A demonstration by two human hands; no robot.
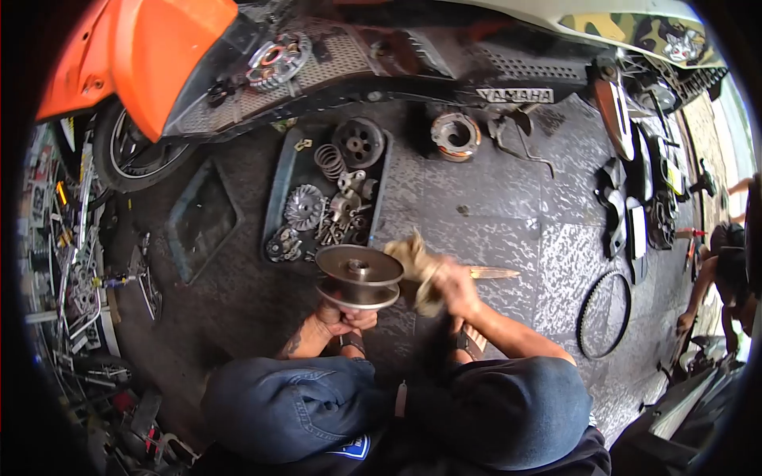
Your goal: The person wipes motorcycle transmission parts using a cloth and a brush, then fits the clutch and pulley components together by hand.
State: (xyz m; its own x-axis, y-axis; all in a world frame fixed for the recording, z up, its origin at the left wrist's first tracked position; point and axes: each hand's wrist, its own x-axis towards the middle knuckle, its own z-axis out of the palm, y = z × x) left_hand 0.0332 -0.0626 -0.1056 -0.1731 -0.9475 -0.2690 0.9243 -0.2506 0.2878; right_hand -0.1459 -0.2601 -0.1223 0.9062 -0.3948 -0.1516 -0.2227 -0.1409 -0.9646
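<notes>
My left hand [343, 317] is wrapped round the underside of a metal pulley [359, 266] with two round discs, held up in front of my knees, slightly tilted. In my right hand [456, 287] is a bunched tan rag [413, 268], close beside the pulley's right edge; whether the cloth touches the metal I cannot tell. Just beyond the pulley lies a blue-grey tray [272, 186] of greasy parts. In it are a coil spring [329, 161], a dark round drum with holes [359, 143], a finned disc [305, 207] and several small metal pieces.
A Yamaha scooter [514, 96] stretches across the far side, with a round metal part [278, 60] on its footboard. A drive belt [584, 317] lies on the floor at right, near dark body parts [635, 222]. Another person's arm [698, 293] shows at far right. Tools and parts [79, 270] crowd the left.
</notes>
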